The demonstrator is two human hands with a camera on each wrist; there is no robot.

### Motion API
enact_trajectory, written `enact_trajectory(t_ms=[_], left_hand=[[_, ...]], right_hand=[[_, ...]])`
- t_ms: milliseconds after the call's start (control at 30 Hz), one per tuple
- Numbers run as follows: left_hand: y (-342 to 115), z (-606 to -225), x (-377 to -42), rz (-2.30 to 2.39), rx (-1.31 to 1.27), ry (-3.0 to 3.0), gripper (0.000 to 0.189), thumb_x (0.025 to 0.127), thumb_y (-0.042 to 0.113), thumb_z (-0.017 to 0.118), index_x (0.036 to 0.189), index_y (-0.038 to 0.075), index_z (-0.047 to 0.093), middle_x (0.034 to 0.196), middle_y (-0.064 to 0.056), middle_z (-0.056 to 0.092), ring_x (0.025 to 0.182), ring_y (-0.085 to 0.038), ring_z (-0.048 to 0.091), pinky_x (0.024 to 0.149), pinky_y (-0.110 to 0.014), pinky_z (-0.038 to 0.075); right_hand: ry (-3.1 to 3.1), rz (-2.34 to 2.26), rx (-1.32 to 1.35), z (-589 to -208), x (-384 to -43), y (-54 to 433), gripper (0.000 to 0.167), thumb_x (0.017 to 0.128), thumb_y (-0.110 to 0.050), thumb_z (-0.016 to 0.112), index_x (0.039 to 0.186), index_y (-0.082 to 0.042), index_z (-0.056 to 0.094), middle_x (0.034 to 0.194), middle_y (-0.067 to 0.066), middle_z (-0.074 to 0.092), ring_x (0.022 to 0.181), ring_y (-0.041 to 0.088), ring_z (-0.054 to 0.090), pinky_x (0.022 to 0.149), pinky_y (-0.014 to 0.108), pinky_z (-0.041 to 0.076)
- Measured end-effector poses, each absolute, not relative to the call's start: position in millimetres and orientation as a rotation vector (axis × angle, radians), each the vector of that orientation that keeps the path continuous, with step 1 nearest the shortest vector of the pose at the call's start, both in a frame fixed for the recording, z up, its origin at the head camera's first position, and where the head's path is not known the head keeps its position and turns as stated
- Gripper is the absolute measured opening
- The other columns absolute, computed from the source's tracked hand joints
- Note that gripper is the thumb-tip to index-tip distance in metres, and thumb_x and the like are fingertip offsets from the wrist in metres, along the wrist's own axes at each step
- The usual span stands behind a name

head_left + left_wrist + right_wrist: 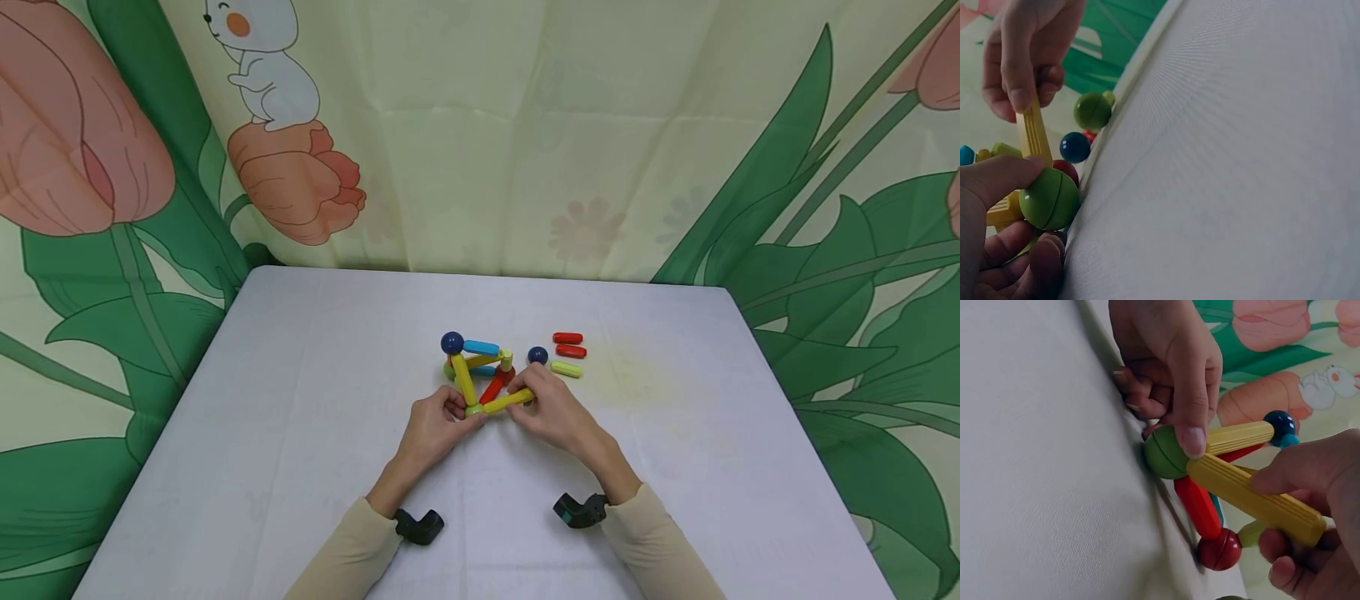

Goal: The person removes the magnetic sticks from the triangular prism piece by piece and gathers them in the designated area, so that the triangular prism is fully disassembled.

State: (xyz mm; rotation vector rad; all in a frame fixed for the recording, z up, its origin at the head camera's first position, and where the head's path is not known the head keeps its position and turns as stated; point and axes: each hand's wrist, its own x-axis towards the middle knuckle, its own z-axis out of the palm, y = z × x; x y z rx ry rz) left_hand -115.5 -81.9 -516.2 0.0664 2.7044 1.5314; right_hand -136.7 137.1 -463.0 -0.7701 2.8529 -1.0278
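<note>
My left hand grips a green ball at the near corner of a frame built from rods and balls. Between thumb and fingers my right hand pinches a yellow rod, whose far end touches that green ball. Also joined to the ball are a second yellow rod, leaning up to a dark blue ball, and a red rod running to a red ball. Light blue rods and a short yellow-green rod form the frame's back part.
Right of the frame lie a loose dark blue ball, two short red rods and a short yellow-green rod. A white cloth covers the table. A printed curtain hangs behind its far edge.
</note>
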Motion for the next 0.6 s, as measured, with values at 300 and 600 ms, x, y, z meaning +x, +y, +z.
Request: enact_trajectory(t_ms=[300, 600], left_hand=[[-83, -518, -115, 1.542, 0.086, 2.712, 0.03, 0.084, 0.034, 0.078, 0.094, 0.008, 0.065, 0.079, -0.001, 0.067, 0.065, -0.011, 0.055, 0.057, -0.019, 0.046], [-83, -519, -115, 1.544, 0.099, 2.738, 0.027, 0.087, 0.033, 0.075, 0.093, 0.008, 0.066, 0.078, -0.002, 0.068, 0.063, -0.01, 0.055, 0.057, -0.02, 0.047]], right_hand=[[2.873, -0.775, -0.758, -463, -130, 134, 0.023, 0.085, -0.018, 0.079, 0.104, -0.015, 0.065, 0.101, -0.001, 0.058, 0.089, 0.012, 0.057, 0.086, 0.03, 0.057], [2.912, -0.526, -0.886, -467, -125, 119, 0.022, 0.087, -0.022, 0.078, 0.105, -0.014, 0.069, 0.096, -0.001, 0.067, 0.077, 0.011, 0.057, 0.073, 0.027, 0.054]])
